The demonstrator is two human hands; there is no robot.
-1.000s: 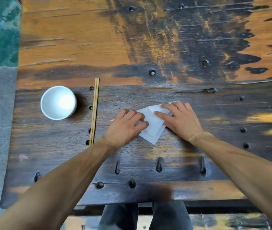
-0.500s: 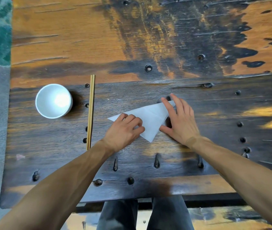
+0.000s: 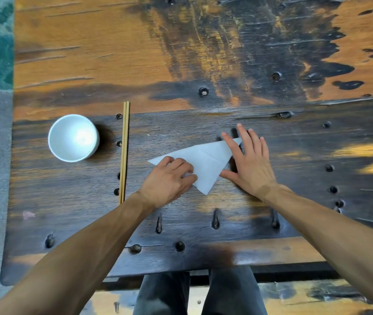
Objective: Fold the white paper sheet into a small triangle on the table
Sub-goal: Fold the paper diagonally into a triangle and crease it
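Paper triangle [image 3: 206, 163] flat on table [image 3: 203, 53]; left hand [image 3: 169, 178] fingers curled pressing it; right hand [image 3: 249, 162] fingers spread flat on edge.

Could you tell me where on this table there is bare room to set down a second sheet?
The far orange half of the table beyond the chopsticks is bare, as is the right side past the right hand. It is crowded around the paper, under the left hand, and by the bowl.

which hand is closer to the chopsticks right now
Left. The left hand presses the white paper just right of the chopsticks; the right hand lies flat farther right, at the paper's far edge.
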